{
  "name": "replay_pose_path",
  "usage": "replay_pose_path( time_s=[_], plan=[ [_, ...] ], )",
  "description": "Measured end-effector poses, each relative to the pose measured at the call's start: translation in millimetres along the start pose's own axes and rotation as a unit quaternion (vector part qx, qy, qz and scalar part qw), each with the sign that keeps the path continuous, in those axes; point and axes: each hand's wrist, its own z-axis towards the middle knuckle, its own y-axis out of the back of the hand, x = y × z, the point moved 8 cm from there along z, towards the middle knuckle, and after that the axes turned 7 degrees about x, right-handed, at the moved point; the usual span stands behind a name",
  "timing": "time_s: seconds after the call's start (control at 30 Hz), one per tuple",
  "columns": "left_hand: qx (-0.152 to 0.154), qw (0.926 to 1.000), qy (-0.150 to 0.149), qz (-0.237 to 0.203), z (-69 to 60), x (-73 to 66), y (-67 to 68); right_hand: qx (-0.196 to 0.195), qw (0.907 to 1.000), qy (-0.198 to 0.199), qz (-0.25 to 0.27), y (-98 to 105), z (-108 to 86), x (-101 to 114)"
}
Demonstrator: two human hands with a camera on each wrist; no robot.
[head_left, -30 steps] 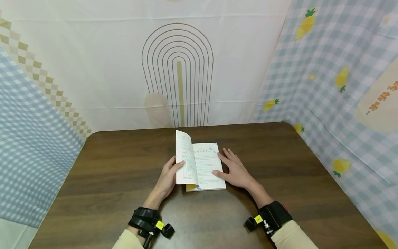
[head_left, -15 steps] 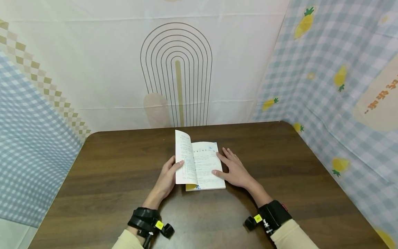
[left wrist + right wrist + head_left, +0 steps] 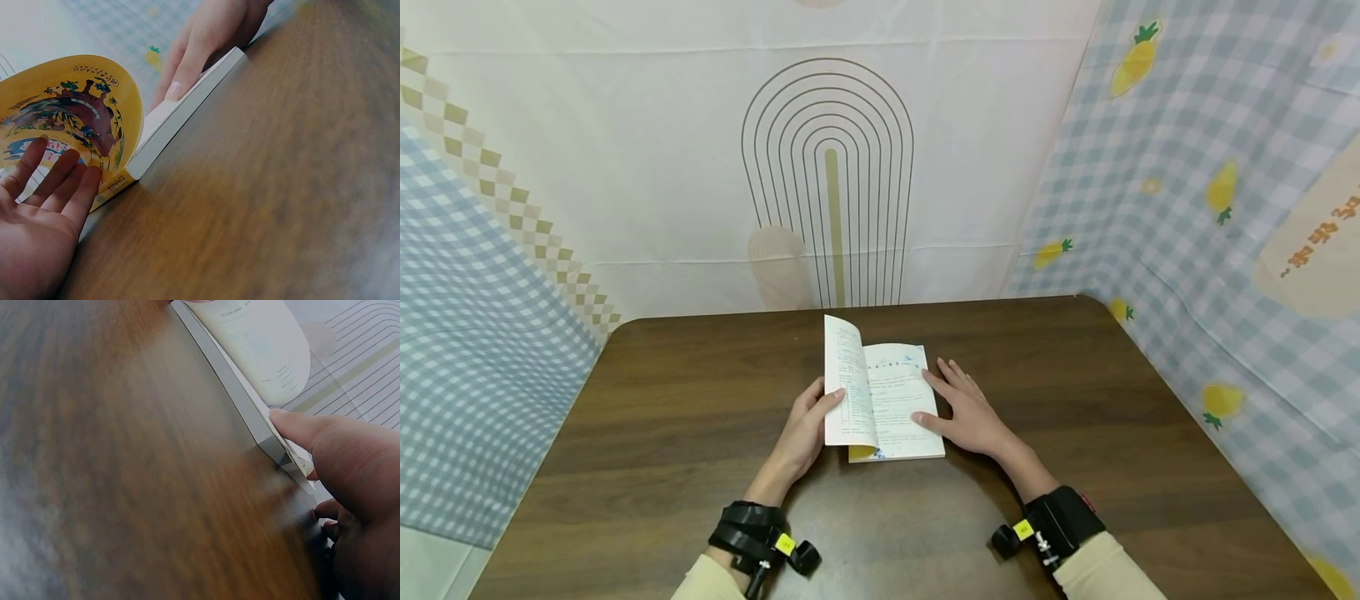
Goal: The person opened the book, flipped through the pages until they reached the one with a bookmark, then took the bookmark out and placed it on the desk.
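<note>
A paperback book point(image 3: 897, 400) lies on the table with its left part raised and curved. My left hand point(image 3: 801, 429) holds that raised part, thumb on the printed page and fingers behind the yellow illustrated cover point(image 3: 75, 112). On the right-hand page, my right hand point(image 3: 973, 417) rests with its thumb and index finger near the outer edge. Its other fingers spread past the book's right side. The right wrist view shows the right thumb point(image 3: 294, 425) pressing by the edge of the thick page block point(image 3: 231, 381).
The brown wooden table point(image 3: 685, 467) extends around the book. A white cloth point(image 3: 647, 150) with an arch pattern hangs behind it. Blue checked cloths hang on both sides, the right one point(image 3: 1165, 225) printed with pineapples. Black camera straps point(image 3: 1063, 525) circle both wrists.
</note>
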Motion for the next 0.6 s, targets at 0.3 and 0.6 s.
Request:
replay_pose_path(
  time_s=[0.3,0.6],
  plan=[
    [-0.003,0.9999,0.002,0.015,-0.2,0.2,0.8,-0.001,1.0,0.004,0.005,-0.3,-0.4,0.4],
    [-0.003,0.9999,0.002,0.014,-1.0,0.0,0.2,0.0,1.0,0.006,0.004,-0.9,-0.3,-1.0]
  ],
)
